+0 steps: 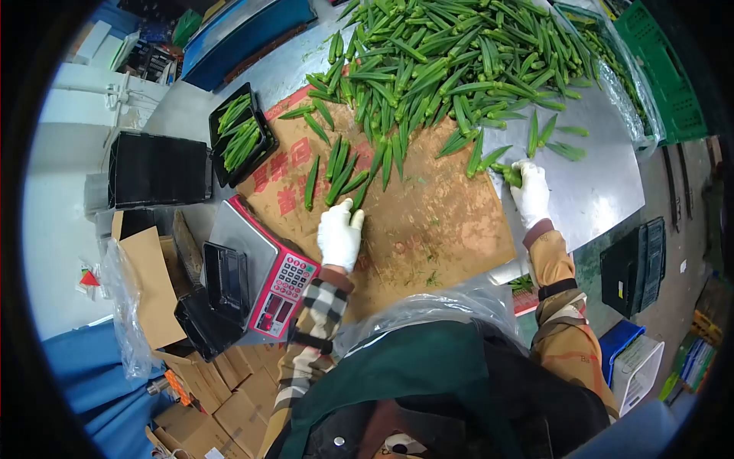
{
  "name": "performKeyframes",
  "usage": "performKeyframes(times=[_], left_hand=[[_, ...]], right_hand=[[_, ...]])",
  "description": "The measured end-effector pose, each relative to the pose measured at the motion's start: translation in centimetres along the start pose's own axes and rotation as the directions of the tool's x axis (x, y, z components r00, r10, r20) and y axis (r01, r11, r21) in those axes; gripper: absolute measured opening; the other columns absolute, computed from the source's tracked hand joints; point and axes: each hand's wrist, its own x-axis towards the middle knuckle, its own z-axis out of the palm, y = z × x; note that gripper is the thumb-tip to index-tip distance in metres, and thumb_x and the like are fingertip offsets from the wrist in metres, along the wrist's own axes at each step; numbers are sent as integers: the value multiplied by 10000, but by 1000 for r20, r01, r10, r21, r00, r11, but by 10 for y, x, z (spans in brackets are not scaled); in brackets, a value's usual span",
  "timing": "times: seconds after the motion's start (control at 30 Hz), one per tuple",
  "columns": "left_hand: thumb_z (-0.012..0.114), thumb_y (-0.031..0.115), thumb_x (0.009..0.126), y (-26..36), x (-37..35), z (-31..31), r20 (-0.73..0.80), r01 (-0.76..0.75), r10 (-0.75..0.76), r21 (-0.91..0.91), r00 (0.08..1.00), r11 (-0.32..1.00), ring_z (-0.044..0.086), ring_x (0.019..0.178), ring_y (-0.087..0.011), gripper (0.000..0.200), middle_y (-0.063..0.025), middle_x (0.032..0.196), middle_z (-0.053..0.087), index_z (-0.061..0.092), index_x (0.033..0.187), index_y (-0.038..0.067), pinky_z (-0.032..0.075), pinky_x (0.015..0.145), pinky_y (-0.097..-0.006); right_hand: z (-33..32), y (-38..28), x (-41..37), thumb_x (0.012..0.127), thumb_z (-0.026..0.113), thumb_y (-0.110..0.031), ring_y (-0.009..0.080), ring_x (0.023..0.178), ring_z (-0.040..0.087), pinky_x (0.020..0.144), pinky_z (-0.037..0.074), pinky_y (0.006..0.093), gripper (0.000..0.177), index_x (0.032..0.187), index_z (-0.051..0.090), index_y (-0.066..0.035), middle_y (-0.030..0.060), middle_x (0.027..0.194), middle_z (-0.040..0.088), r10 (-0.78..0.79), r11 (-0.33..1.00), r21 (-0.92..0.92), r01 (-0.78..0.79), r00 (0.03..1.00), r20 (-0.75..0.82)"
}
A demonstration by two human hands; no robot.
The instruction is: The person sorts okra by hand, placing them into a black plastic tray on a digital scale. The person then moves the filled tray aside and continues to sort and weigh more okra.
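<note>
Reference the clock to the cardboard sheet's (pixel 436 222) centre, with 12 at the bench's (pixel 612 183) far side. The main supply of okra pods (pixel 428 69) lies in a loose, unpacked heap from 12 to 1 o'clock. One black tray (pixel 273 143) at 10 o'clock is loaded with pods; a short group (pixel 334 164) lies roughly aligned on the sheet, nearer the centre, outside any tray. From where I stand, progress reads as early: one loaded tray against a large unsorted quantity. The left hand (pixel 339 239), at 8 o'clock, has fingers slightly parted beside that group; contact cannot be confirmed. The right hand (pixel 531 195), at 3 o'clock, pinches a pod (pixel 512 177) between its fingers. The scale (pixel 287 279), also at 8 o'clock, supports another black tray (pixel 227 277).
</note>
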Motion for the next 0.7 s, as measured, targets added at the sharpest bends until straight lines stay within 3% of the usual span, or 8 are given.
performKeyframes(times=[0.07,0.2,0.3,0.33,0.43,0.53,0.63,0.7], left_hand=[[794,215,817,1,6,17,10,-41,40,130,999,991,612,945,-366,332,-140,964,631,671,1104,102,505,826,-482],[801,181,797,-16,6,21,151,1,-9,57,989,998,615,960,-378,321,-150,966,633,657,1066,83,506,818,-493],[759,135,830,-6,11,9,65,56,-49,-111,997,992,611,992,-379,292,-167,1033,627,635,1080,49,507,875,-456],[749,124,838,-6,19,8,8,-6,7,-121,1000,993,612,1019,-369,301,-165,1078,626,632,1102,39,506,892,-435],[730,124,868,3,49,10,-137,-100,82,-130,987,987,625,1040,-355,283,-151,1077,654,643,1126,48,515,903,-422],[721,101,846,1,62,18,-43,-200,203,54,978,978,624,987,-361,258,-136,1014,654,622,1082,71,517,844,-451],[719,91,822,2,63,24,84,-186,173,186,981,965,613,950,-369,256,-136,976,639,600,1049,79,512,799,-468],[720,96,824,4,60,28,117,-118,94,216,989,969,609,945,-374,271,-142,976,636,606,1069,77,514,802,-467]], right_hand=[[-2,5,-5,782,745,-79,381,1039,602,914,501,442,358,1127,653,-55,171,1060,661,47,998,27,-50,993,106],[-34,-9,-1,768,759,-83,373,1040,618,892,522,429,338,1094,670,-73,180,1093,656,144,988,24,-155,959,245],[-32,-8,8,743,768,-83,364,1038,619,877,529,420,336,1065,671,-78,173,1117,654,63,991,115,-67,997,41],[-37,-22,18,722,764,-55,344,1058,619,883,521,425,333,1039,668,-86,153,1098,657,67,984,162,-76,996,63],[-13,-31,45,730,761,-71,322,1064,615,921,491,426,309,1023,664,-96,124,1031,653,-293,946,122,302,952,-85],[17,-21,51,727,775,-94,323,1051,608,914,470,413,355,1059,650,-104,102,1054,656,-403,914,-35,405,914,52],[-2,-22,50,764,764,-167,309,1005,605,923,435,407,316,1052,649,-103,107,1024,665,-178,974,-80,210,938,297],[-12,-25,46,766,766,-164,315,970,590,886,430,416,395,1141,659,-101,102,1003,653,-191,979,-26,200,962,196]])
